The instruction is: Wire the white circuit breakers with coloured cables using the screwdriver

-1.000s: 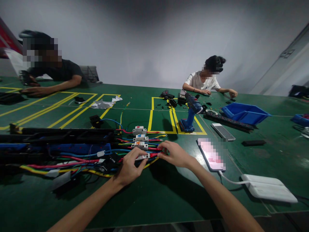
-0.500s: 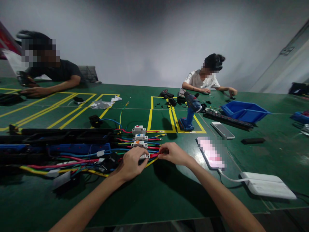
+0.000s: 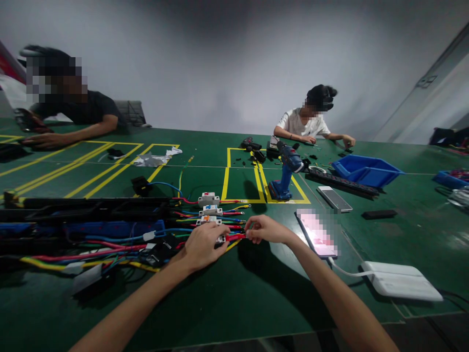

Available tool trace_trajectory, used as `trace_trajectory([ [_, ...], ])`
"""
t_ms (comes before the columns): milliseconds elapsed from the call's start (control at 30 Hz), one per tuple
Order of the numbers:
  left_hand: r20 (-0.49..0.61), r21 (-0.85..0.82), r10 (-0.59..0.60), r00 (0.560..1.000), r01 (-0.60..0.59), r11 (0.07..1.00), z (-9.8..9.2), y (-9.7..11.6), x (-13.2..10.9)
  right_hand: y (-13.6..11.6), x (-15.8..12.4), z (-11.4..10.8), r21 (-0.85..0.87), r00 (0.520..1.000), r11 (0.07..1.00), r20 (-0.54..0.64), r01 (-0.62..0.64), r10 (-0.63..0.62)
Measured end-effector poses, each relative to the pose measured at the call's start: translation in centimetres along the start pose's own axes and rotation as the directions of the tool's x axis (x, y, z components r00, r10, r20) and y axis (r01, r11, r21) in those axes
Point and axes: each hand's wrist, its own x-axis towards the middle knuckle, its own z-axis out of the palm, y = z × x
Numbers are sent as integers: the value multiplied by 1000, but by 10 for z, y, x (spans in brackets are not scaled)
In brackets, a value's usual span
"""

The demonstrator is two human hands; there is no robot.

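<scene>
My left hand (image 3: 205, 243) is closed around a white circuit breaker (image 3: 221, 239), the nearest in a row of several, and covers most of it. A thick red wire (image 3: 236, 237) runs out of its right side. At the far end of that wire my right hand (image 3: 264, 230) pinches the tip between thumb and fingers, which hide it. Behind my left hand lie a breaker with an orange switch (image 3: 208, 220), one with a blue switch (image 3: 210, 210) and one with a red mark (image 3: 208, 198). Coloured wires with lugs (image 3: 246, 206) stick out to their right.
Black and blue power strips (image 3: 117, 228) with bundled wires lie at left. A blue cordless drill (image 3: 286, 171) stands beyond my hands. To the right are a lit phone (image 3: 315, 234), a white power bank (image 3: 403, 281), a grey phone (image 3: 334, 198) and a blue bin (image 3: 366, 170). Two people sit across the table.
My right hand has slid a little to the right along the red wire, toward its tip, and more of the wire shows. My left hand stays on the breaker. The view has shifted slightly.
</scene>
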Motion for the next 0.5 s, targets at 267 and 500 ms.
trace_trajectory([
  [267,-12,10,0,1000,0,1000,2,-1,-4,3,5,1,-42,997,997,-38,58,-60],
  [500,-27,16,-6,1000,6,1000,2,-1,-5,4,7,2,-117,991,987,-71,108,-116],
])
